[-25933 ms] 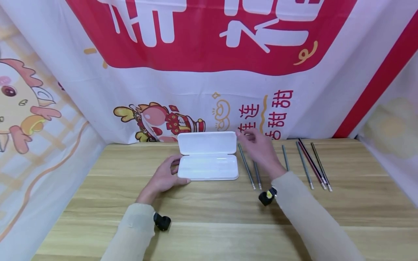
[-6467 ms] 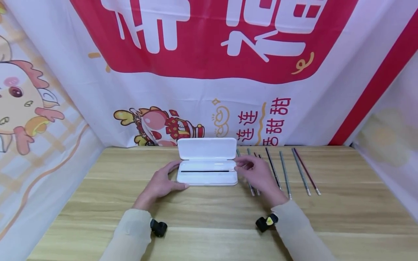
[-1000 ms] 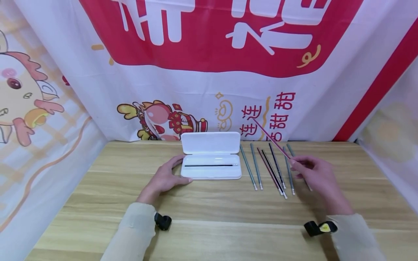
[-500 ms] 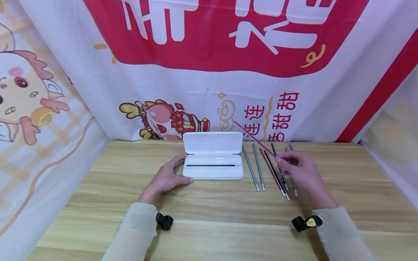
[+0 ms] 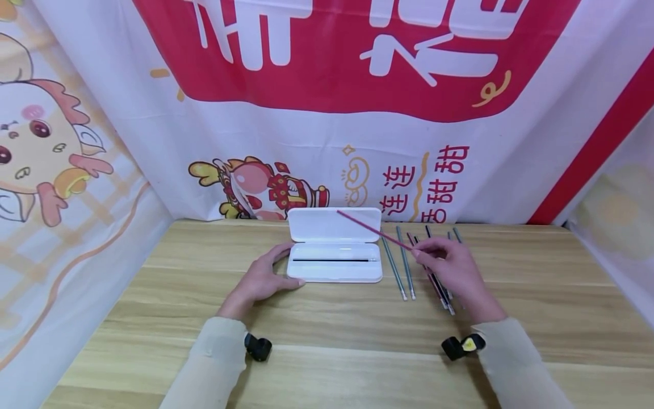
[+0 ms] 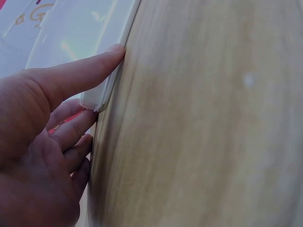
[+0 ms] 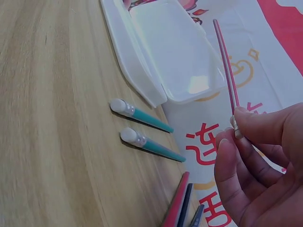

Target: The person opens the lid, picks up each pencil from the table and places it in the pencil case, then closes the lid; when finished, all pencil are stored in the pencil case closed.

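A white pencil case [image 5: 334, 271] stands with its lid up on the wooden table; a black pencil [image 5: 329, 260] lies lengthwise inside. My left hand [image 5: 263, 278] holds the case by its left end. In the left wrist view the thumb [image 6: 90, 73] lies along the front edge and the other fingers bend at the corner. Between thumb and fingers my right hand [image 5: 449, 267] pinches a dark red pencil [image 5: 375, 231] near its eraser end. That pencil is raised, its far end pointing left across the lid. In the right wrist view the pinch sits at the pencil's metal band.
Two teal pencils [image 5: 393, 267] lie just right of the case, erasers toward me. Under and beside the right hand are several more, including a dark red pencil [image 5: 433, 284] and a teal one [image 5: 457, 234]. A printed cloth [image 5: 317, 136] hangs behind the table's far edge.
The black pencil has come to rest in the case since the oldest frame. Over the last second my right hand has carried the red pencil leftward and lowered its tip. My left hand stays put.
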`<move>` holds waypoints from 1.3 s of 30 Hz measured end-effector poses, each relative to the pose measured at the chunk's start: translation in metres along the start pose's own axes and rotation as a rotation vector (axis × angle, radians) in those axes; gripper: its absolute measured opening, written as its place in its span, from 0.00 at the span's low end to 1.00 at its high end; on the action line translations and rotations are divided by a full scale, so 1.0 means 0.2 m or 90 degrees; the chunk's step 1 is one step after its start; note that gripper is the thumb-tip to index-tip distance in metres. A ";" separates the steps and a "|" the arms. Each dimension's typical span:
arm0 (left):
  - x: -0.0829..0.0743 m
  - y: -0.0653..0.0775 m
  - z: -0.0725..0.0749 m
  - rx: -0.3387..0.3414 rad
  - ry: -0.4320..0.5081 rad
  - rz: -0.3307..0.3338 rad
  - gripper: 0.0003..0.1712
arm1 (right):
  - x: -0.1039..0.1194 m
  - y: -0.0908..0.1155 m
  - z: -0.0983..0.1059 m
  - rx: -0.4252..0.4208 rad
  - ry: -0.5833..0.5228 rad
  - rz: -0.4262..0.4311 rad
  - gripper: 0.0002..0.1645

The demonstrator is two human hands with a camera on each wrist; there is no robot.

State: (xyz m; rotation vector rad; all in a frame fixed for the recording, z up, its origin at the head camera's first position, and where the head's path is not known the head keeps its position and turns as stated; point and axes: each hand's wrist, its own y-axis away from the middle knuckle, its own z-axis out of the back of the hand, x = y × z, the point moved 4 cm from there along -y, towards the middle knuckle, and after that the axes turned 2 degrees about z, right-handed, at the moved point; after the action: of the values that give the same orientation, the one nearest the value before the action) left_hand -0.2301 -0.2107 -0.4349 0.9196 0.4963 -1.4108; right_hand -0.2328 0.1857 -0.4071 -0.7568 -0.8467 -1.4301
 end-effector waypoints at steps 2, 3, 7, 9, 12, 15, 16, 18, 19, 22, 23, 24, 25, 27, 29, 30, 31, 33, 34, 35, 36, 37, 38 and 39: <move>0.00 0.00 0.00 0.001 0.001 0.002 0.53 | 0.00 -0.02 -0.02 0.001 0.011 0.012 0.15; 0.00 0.00 0.00 0.001 0.002 0.002 0.53 | 0.00 -0.03 -0.03 0.001 0.016 0.014 0.14; 0.00 0.00 0.00 0.003 0.006 0.001 0.53 | 0.02 -0.06 -0.07 0.004 0.025 0.031 0.12; 0.01 0.00 0.00 0.003 0.008 0.001 0.53 | 0.02 -0.08 -0.09 0.008 0.030 0.039 0.11; 0.00 0.00 0.00 0.002 0.009 0.003 0.53 | 0.04 -0.09 -0.11 0.013 0.034 0.053 0.12; 0.00 0.00 0.01 0.002 0.011 0.005 0.53 | 0.04 -0.11 -0.13 0.017 0.039 0.055 0.12; 0.00 0.00 0.01 0.003 0.012 0.006 0.52 | 0.05 -0.11 -0.14 0.018 0.037 0.053 0.12; 0.00 0.01 0.01 0.004 0.013 0.007 0.52 | 0.05 -0.12 -0.16 0.019 0.037 0.053 0.11; 0.00 0.01 0.01 0.004 0.013 0.008 0.52 | 0.06 -0.13 -0.17 0.020 0.038 0.057 0.11; -0.01 0.01 0.01 0.003 0.013 0.008 0.53 | 0.07 -0.14 -0.20 0.022 0.039 0.062 0.09; -0.01 0.01 0.01 0.003 0.012 0.008 0.53 | 0.07 -0.15 -0.21 0.023 0.043 0.063 0.09; -0.01 0.01 0.01 0.003 0.011 0.008 0.53 | 0.07 -0.15 -0.22 0.023 0.043 0.066 0.09; -0.01 0.01 0.00 0.002 0.011 0.007 0.53 | 0.08 -0.16 -0.23 0.021 0.045 0.070 0.09; -0.01 0.00 0.00 0.000 0.010 0.008 0.53 | 0.09 -0.16 -0.24 0.017 0.049 0.075 0.08; 0.00 0.00 0.00 0.000 0.008 0.010 0.53 | 0.09 -0.17 -0.26 0.014 0.051 0.088 0.08; 0.00 -0.01 -0.01 0.000 0.007 0.011 0.53 | 0.10 -0.18 -0.27 0.012 0.055 0.095 0.07; 0.00 -0.01 -0.01 -0.001 0.007 0.013 0.53 | 0.10 -0.18 -0.27 0.010 0.062 0.101 0.07; 0.01 -0.01 -0.01 -0.002 0.006 0.014 0.53 | 0.10 -0.19 -0.29 0.011 0.072 0.104 0.07; 0.01 -0.01 -0.01 -0.002 0.006 0.012 0.53 | 0.10 -0.19 -0.29 0.011 0.075 0.104 0.07; 0.01 -0.01 -0.01 -0.003 0.006 0.012 0.53 | 0.10 -0.20 -0.30 0.011 0.078 0.102 0.07; 0.01 -0.01 -0.01 -0.004 0.005 0.008 0.53 | 0.09 -0.20 -0.30 0.010 0.080 0.101 0.07; 0.01 -0.01 -0.01 -0.005 0.004 0.006 0.53 | 0.09 -0.20 -0.31 0.010 0.080 0.100 0.07; 0.01 -0.01 0.00 -0.005 0.003 0.004 0.53 | 0.09 -0.20 -0.31 0.009 0.076 0.101 0.07; 0.01 -0.01 -0.01 -0.005 0.003 0.003 0.53 | 0.09 -0.20 -0.32 0.008 0.073 0.103 0.07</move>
State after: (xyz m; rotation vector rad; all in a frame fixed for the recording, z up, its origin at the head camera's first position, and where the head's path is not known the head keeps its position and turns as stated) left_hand -0.2316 -0.2112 -0.4380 0.9171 0.5016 -1.4017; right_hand -0.2716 0.1211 -0.4262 -0.7098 -0.6898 -1.3099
